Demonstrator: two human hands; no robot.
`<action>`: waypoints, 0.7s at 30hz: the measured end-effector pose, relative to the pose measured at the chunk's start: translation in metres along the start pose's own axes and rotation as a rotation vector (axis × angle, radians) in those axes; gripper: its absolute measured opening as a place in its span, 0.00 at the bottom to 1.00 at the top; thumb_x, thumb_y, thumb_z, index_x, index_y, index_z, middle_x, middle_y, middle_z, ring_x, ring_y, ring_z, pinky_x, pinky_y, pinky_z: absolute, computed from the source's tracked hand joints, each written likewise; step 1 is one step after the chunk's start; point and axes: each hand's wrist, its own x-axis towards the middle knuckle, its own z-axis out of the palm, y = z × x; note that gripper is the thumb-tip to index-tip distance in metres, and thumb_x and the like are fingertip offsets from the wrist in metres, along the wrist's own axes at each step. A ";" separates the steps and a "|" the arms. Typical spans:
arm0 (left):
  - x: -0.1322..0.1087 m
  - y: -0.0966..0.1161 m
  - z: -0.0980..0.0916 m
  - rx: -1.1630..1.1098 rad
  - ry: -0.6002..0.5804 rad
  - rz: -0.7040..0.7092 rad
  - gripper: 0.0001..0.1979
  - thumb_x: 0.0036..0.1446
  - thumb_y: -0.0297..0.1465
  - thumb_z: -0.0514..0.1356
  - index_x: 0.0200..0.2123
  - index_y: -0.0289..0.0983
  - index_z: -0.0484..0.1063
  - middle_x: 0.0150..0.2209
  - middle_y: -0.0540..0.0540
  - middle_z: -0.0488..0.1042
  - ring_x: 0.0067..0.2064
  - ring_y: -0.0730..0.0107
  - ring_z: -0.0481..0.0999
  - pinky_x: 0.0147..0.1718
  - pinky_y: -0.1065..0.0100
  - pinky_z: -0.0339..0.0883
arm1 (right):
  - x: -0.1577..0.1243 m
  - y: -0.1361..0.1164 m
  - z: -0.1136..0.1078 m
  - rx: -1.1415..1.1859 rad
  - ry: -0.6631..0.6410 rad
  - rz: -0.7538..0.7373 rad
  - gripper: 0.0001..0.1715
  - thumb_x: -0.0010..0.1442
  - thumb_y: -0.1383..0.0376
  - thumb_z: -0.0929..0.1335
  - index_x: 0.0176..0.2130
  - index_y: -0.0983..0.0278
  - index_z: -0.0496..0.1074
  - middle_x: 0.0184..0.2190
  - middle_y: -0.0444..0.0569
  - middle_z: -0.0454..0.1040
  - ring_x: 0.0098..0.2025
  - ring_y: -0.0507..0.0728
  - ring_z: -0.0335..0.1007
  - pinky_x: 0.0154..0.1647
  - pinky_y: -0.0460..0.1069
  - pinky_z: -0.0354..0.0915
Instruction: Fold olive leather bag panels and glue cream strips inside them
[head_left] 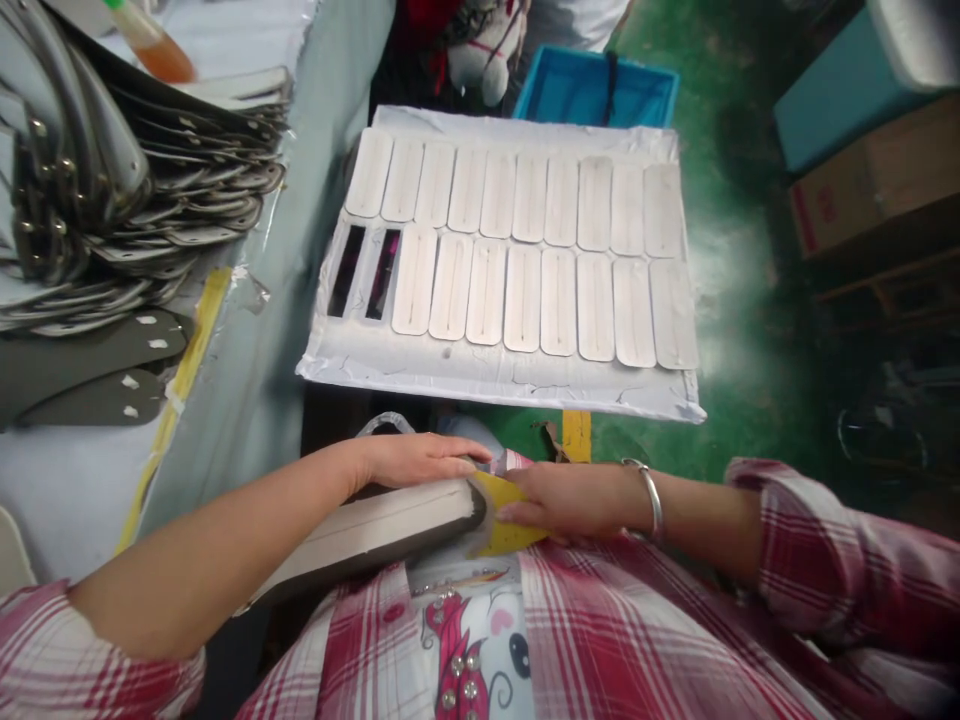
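Close against my body lies a long grey-white strip piece (375,530) with a seam line along it. My left hand (416,460) rests flat over its upper edge, fingers stretched along it. My right hand (562,500), with a silver bangle at the wrist, pinches a yellow pad (506,515) against the strip's end, fingers closed on it. In front of me a white board (480,375) carries two rows of several whitish oblong pieces (525,290); two slots at the lower row's left end stand empty.
A pile of grey leather parts with metal buckles (112,200) covers the worktable at left, with a yellow strip (187,360) along its edge. A blue bin (596,90) stands behind the board. Cardboard boxes (870,190) sit on the green floor at right.
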 end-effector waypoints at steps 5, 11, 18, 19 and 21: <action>0.000 0.007 0.004 0.029 0.021 -0.044 0.23 0.59 0.42 0.49 0.57 0.43 0.58 0.54 0.49 0.65 0.53 0.66 0.64 0.52 0.69 0.54 | -0.002 -0.002 0.046 0.228 0.117 0.019 0.27 0.59 0.47 0.56 0.40 0.67 0.64 0.18 0.44 0.67 0.14 0.49 0.60 0.14 0.44 0.56; -0.020 0.015 0.008 0.234 0.124 -0.141 0.43 0.46 0.48 0.61 0.62 0.43 0.46 0.59 0.43 0.58 0.56 0.58 0.61 0.54 0.63 0.52 | -0.020 -0.011 0.056 0.345 0.080 -0.054 0.27 0.58 0.47 0.57 0.33 0.67 0.65 0.18 0.43 0.65 0.13 0.47 0.56 0.13 0.44 0.56; -0.041 0.001 0.021 0.135 0.396 -0.088 0.29 0.60 0.48 0.43 0.57 0.38 0.60 0.59 0.45 0.60 0.59 0.64 0.58 0.58 0.65 0.46 | -0.049 -0.014 0.036 0.507 0.562 -0.216 0.23 0.56 0.52 0.63 0.21 0.68 0.63 0.17 0.44 0.64 0.18 0.46 0.57 0.19 0.43 0.56; -0.039 -0.001 0.022 0.106 0.425 -0.077 0.28 0.60 0.48 0.44 0.55 0.37 0.63 0.57 0.45 0.63 0.57 0.64 0.61 0.57 0.66 0.48 | -0.044 -0.018 0.034 0.594 0.683 -0.290 0.22 0.55 0.53 0.63 0.21 0.67 0.63 0.17 0.44 0.64 0.20 0.47 0.58 0.22 0.44 0.58; -0.033 -0.003 0.022 0.060 0.458 -0.081 0.26 0.58 0.47 0.48 0.52 0.37 0.67 0.52 0.46 0.69 0.52 0.62 0.67 0.54 0.65 0.53 | -0.025 -0.029 0.030 0.812 0.868 -0.478 0.18 0.54 0.55 0.65 0.23 0.66 0.63 0.19 0.43 0.63 0.22 0.48 0.60 0.28 0.46 0.63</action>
